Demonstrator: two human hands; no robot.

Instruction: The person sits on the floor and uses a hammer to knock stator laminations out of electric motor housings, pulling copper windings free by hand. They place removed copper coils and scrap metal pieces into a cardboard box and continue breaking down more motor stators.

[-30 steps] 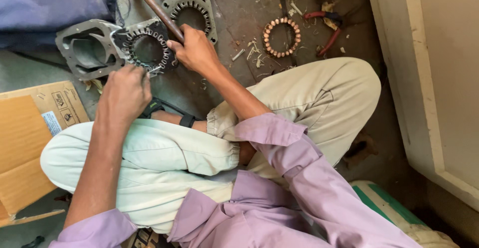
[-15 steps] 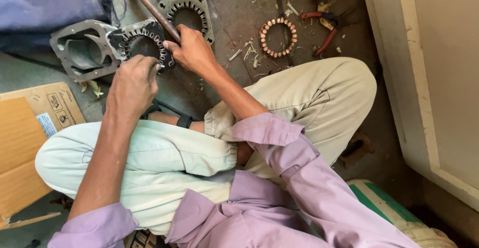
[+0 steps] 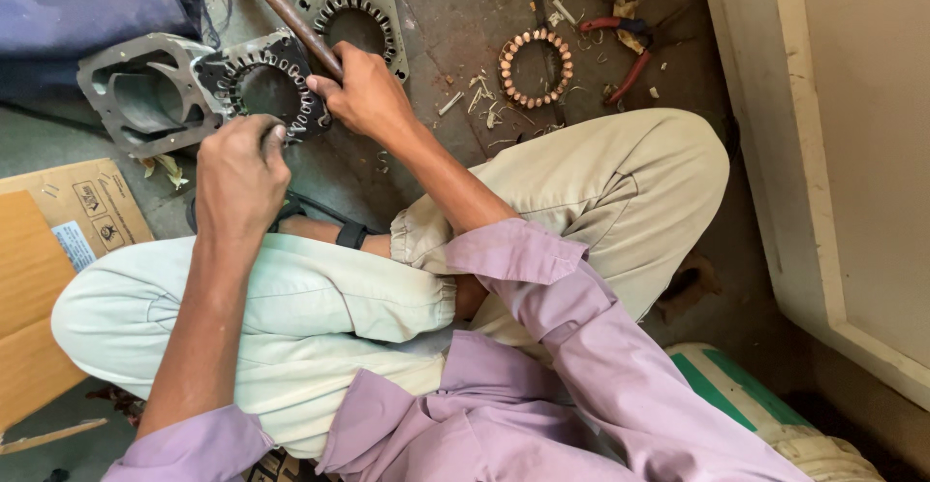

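1. A dark, square-framed steel stator core with slotted inner teeth [image 3: 266,90] is seen lying flat on the grey concrete floor [image 3: 455,17], just ahead of the crossed legs.
2. It is judged heavy, rigid and sharp-edged at the slots; the outer frame corners are judged the safest place to hold it.
3. The left hand [image 3: 240,177] is closed in a fist at the core's near edge; whether anything is pinched in it cannot be told.
4. The right hand [image 3: 366,94] is wrapped around a brown wooden handle [image 3: 286,12] laid across the core.
5. Counted: two slotted cores, the second [image 3: 354,19] just beyond; one grey cast housing [image 3: 140,94]; one copper coil ring [image 3: 536,67]; one pair of red-handled pliers [image 3: 620,46].
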